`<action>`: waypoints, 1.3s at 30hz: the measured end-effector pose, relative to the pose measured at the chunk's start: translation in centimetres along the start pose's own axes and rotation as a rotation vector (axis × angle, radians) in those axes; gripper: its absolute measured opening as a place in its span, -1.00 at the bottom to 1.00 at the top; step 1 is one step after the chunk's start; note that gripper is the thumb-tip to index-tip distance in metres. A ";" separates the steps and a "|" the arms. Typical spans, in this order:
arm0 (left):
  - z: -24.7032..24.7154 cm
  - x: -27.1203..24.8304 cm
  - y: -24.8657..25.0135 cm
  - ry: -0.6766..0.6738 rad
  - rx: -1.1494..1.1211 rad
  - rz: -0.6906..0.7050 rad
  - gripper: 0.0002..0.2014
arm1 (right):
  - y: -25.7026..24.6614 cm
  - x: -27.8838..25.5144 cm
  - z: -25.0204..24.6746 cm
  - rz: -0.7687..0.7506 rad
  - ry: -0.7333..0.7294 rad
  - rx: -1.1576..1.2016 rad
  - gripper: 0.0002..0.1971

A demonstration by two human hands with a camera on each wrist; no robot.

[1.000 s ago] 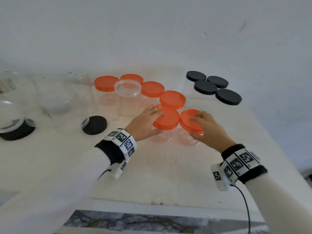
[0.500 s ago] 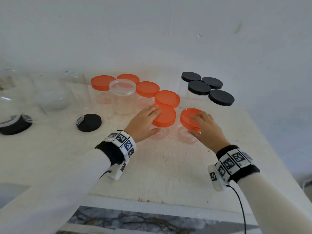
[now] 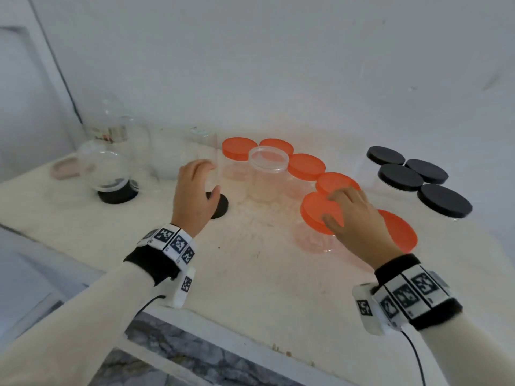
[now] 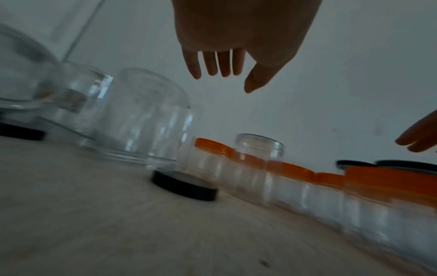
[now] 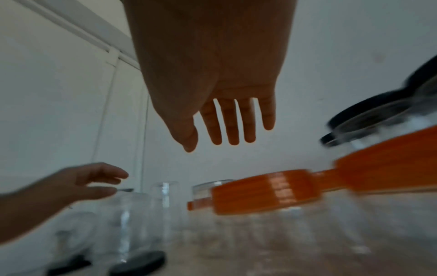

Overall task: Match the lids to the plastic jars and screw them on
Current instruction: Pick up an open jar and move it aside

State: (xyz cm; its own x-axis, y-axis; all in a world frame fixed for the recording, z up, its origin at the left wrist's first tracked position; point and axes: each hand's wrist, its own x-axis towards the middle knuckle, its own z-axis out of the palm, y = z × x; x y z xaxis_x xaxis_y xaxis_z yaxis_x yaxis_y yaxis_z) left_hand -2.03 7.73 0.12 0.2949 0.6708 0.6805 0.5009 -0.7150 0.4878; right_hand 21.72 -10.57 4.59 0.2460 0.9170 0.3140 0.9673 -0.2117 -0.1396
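The head camera looks forward and down from above the near edge of the white counter (image 3: pixel 250 274), taking in its whole width to the back wall. The left wrist camera sits low over the counter, just behind the left hand (image 4: pixel 236 33), facing the back edge with the round flat black plastic lid (image 4: pixel 184 186) near. The right wrist camera sits low too, behind the right hand (image 5: pixel 212 74), facing the back left corner. All three views share the row of clear plastic jars with orange screw lids (image 3: pixel 306 166), and each wrist view catches the other hand.
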 end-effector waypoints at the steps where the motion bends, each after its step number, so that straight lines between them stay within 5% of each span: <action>1: -0.7 0.2 -1.0 0.046 0.009 -0.056 -0.57 | -1.3 0.8 0.3 -0.041 0.007 0.043 -0.61; 4: -2.5 0.8 -3.9 0.111 0.000 -0.212 -0.43 | -5.5 3.4 1.4 -0.167 0.014 0.172 -0.61; 7: -3.6 1.5 -6.6 0.023 -0.097 -0.362 -0.23 | -9.2 6.3 2.9 -0.275 -0.064 0.263 -0.58; 15: -4.0 3.6 -11.5 -0.184 -0.445 -0.619 -0.08 | -17.3 13.8 6.7 -0.266 -0.226 0.391 -0.24; 25: -4.3 4.8 -13.5 -0.308 -0.590 -0.550 -0.24 | -21.0 18.5 9.3 -0.218 -0.326 0.365 0.04; 35: -4.3 3.7 -12.1 -0.458 -0.818 -0.379 -0.14 | -19.9 16.3 7.0 -0.229 -0.340 0.097 0.13; 39: -4.6 3.8 -12.6 -0.587 -0.568 -0.167 -0.23 | -17.9 14.7 5.0 -0.195 -0.373 0.091 0.14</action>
State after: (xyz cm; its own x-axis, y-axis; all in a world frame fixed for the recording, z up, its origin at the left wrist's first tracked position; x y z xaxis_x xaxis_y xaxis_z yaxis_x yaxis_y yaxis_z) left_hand -10.91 18.37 -0.93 0.7084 0.6579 0.2556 0.1356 -0.4822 0.8655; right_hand 7.74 8.40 6.98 0.0035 0.9999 -0.0164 0.9800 -0.0067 -0.1990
